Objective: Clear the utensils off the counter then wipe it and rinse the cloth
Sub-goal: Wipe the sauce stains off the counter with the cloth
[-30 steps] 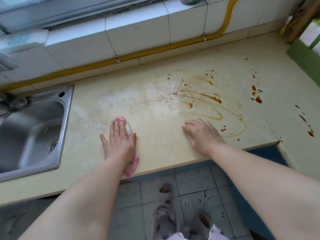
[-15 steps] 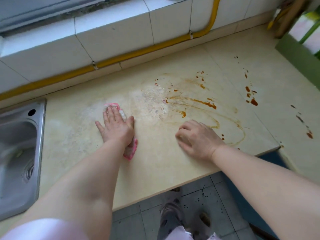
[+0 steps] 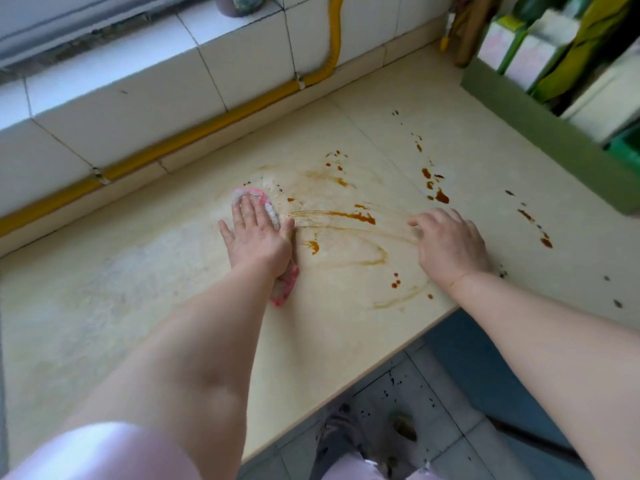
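Moved farther across the counter [image 3: 138,306] from its front edge, the left hand [image 3: 258,240] lies flat, fingers straight; the right hand [image 3: 450,244] rests nearer that edge, fingers loosely bent, holding nothing. Under the left palm, mid-counter, the pink cloth [image 3: 269,209] meets orange sauce streaks [image 3: 360,216].

The cloth [image 3: 270,211] lies on the bench [image 3: 138,289] under the left hand [image 3: 258,237], poking out past its fingertips and heel. Smears [image 3: 349,215] lie between that hand and the right hand [image 3: 450,244], which rests on the bench near the front edge. A pipe [image 3: 194,131] runs behind both; a rack [image 3: 540,129] stands beyond the right hand.
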